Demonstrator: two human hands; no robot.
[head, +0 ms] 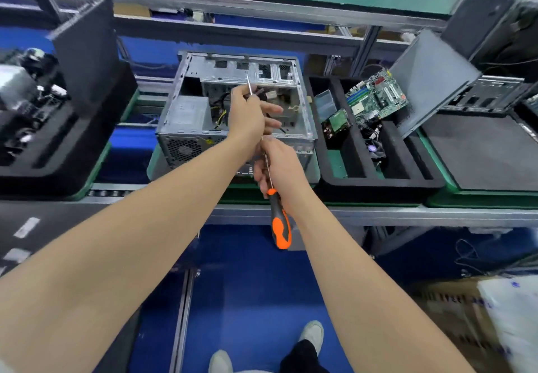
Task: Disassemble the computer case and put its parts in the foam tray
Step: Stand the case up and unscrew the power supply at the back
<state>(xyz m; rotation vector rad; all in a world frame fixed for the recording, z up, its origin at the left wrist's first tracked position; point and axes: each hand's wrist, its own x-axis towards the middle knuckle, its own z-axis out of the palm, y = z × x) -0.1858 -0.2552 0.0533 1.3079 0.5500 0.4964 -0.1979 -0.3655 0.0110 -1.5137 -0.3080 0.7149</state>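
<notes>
The open grey computer case [307,110] lies on its side at the centre of the conveyor, with the power supply [186,116] and loose cables inside. Over it I hold a long screwdriver with an orange-and-black handle [281,227]. My right hand [279,169] grips the shaft just above the handle. My left hand [250,113] pinches the shaft higher up, and the tip pokes out above it toward the case's far wall. Right of the case, the black foam tray [378,186] holds a green motherboard [375,96], a small cooler [336,124] and a fan [375,151].
A grey side panel [431,81] leans at the tray's right edge. Another foam tray with parts [58,151] stands at the left, and a flat dark foam sheet [480,151] lies at the right. The metal conveyor rail [407,214] runs along the front.
</notes>
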